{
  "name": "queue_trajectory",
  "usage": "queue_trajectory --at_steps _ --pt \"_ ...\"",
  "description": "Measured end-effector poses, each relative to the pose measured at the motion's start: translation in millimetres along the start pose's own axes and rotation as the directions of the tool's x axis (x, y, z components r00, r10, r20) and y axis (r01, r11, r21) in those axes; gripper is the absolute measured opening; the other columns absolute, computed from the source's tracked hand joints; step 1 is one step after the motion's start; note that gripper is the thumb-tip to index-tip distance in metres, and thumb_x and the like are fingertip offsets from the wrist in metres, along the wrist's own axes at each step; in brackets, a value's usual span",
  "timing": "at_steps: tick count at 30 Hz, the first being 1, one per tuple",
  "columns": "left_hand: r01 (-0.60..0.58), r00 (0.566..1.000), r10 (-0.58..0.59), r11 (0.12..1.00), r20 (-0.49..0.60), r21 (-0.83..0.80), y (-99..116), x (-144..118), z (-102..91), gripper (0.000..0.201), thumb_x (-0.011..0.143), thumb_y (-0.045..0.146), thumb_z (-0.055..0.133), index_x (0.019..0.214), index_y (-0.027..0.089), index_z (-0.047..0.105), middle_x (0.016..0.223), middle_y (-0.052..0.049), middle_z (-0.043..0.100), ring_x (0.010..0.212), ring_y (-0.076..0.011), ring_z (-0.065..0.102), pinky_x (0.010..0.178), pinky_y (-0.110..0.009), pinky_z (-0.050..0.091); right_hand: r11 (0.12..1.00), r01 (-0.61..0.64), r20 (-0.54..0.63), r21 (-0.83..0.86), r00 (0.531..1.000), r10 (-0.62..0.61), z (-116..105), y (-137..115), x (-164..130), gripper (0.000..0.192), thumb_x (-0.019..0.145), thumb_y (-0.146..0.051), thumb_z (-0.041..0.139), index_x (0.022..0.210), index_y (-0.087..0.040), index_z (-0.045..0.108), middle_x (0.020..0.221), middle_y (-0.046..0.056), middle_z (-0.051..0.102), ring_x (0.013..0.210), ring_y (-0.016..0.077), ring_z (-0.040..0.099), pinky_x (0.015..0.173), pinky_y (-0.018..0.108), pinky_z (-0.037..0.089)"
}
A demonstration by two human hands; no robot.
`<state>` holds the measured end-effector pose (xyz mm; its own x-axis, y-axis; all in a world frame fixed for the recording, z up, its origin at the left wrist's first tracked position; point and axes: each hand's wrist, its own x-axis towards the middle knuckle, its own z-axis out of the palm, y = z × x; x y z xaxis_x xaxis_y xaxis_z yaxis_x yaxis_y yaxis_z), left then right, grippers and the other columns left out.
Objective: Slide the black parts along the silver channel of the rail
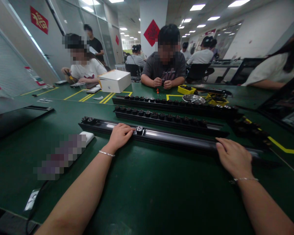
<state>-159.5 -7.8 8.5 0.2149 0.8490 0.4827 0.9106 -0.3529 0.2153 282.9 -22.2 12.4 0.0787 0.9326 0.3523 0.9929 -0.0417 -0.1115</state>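
Observation:
A long black rail (176, 136) with a shiny channel lies across the table before me. In its channel sits a black socket (139, 130) with a pale face; two more dark sockets (88, 120) are at its left end. My left hand (120, 135) lies over the rail, its index fingertip stretched out against the left side of the pale-faced socket. Its other fingers are partly hidden. Farther right, my right hand (235, 158) is wrapped over the rail's near edge, thumb toward me, some fingertips hidden.
Beyond lie two rails (161, 116) (181, 104) filled with sockets. A metal bowl (193, 99), a yellow tray (186, 89) and a white box (115, 81) stand farther back. A phone-like slab (88, 137) lies left. Across the table, a person (165, 62) handles a small part.

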Motion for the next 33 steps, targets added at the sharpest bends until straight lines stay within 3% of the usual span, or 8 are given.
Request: queue_trajectory --at_steps 18,33 --pt "-0.044 0.999 0.044 0.999 0.030 -0.016 2.5 0.2 -2.0 0.030 0.089 0.034 0.043 0.099 0.026 0.071 0.097 -0.002 0.071 0.093 -0.0204 0.057 0.087 -0.039 0.041 0.999 -0.035 0.046 -0.011 0.998 0.035 1.4 2.2 1.7 0.059 0.089 -0.049 0.018 0.120 -0.020 0.058 0.124 0.008 0.059 0.118 0.0274 0.048 0.093 0.050 0.040" --pt "-0.056 0.997 0.058 0.998 0.052 -0.031 0.1 -0.6 -0.9 0.029 0.088 0.033 0.045 0.101 0.028 0.070 0.097 -0.002 0.070 0.094 -0.0201 0.056 0.086 -0.039 0.041 1.000 -0.020 0.016 -0.003 1.000 0.020 2.3 2.6 0.8 0.055 0.089 -0.046 0.020 0.119 -0.021 0.059 0.123 0.008 0.060 0.117 0.0267 0.049 0.093 0.049 0.040"
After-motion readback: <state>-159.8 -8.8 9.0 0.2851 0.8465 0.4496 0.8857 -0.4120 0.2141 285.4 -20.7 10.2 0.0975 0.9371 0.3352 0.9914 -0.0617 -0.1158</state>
